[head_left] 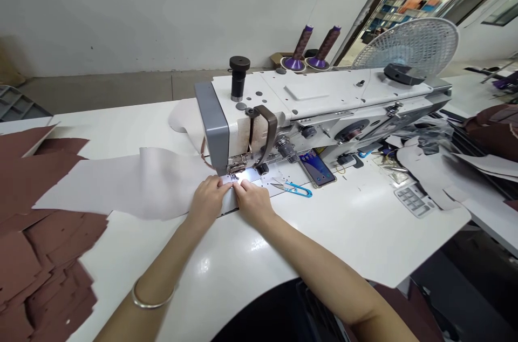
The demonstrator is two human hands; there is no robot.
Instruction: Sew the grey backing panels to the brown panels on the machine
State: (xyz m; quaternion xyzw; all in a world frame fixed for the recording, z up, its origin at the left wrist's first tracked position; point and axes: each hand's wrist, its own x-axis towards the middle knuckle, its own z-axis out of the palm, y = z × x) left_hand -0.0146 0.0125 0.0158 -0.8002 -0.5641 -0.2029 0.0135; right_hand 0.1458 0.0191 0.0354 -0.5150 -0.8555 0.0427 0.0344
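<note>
A white sewing machine (324,94) stands on the white table, its lamp lighting the needle area. Pale fabric (133,183) stretches from the presser foot to the left, lying partly over brown pieces. My left hand (208,196) rests on the fabric's right end, fingers bent and pressed together beside the presser foot. Just to its right, my right hand (251,202) is closed at the fabric's edge in front of the needle, its fingertips close to those of the left. What lies under the fingertips is too small to make out.
Blue-handled thread snips (297,189) and a phone (317,168) lie right of my hands. Brown pieces (48,255) are stacked at the left. Two thread cones (301,48) and a fan (413,45) stand behind the machine. Pale scraps (424,175) lie at the right.
</note>
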